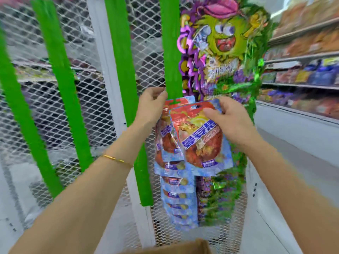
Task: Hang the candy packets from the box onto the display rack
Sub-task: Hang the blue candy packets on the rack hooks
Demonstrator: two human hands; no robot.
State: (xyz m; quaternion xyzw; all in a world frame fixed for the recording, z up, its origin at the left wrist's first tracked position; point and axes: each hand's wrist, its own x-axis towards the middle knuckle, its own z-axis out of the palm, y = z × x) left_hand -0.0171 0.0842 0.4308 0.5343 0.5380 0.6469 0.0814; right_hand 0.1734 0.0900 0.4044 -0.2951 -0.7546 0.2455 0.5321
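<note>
**Stock:** Entry one, progress. What is up?

**Floor:** A column of candy packets (pixel 178 198) hangs on the rightmost green strip (pixel 171 52), each overlapping the one below. The count is unclear through blur. You hold one more, the loose packet (pixel 200 140), in front of the topmost hung one. Its header slot is just beside the strip and, by my reading, not yet hooked.

**Stock:** Hands?

**Floor:** Your right hand (pixel 232 121) has its thumb across the packet's front and its fingers behind the upper right corner, a firm pinch. Your left hand (pixel 152 105) has its fingers curled round the strip's left edge, just above the hung column. I judge it is steadying the strip.

**Stock:** Outstanding?

**Floor:** The other green strips (pixel 120 70), three of them to your left, are all bare. Only the rim of the cardboard box (pixel 176 247) shows at the bottom edge. Its contents are hidden, so you cannot tell what stock is left. My judgement is early to middle.

**Stock:** Surface and room?

**Floor:** A white wire mesh panel (pixel 55 116) in a white frame carries the strips. A green and purple cartoon-character display (pixel 222 43) hangs just right of the column. Store shelves (pixel 302 70) of packaged goods stand further right, blurred.
</note>
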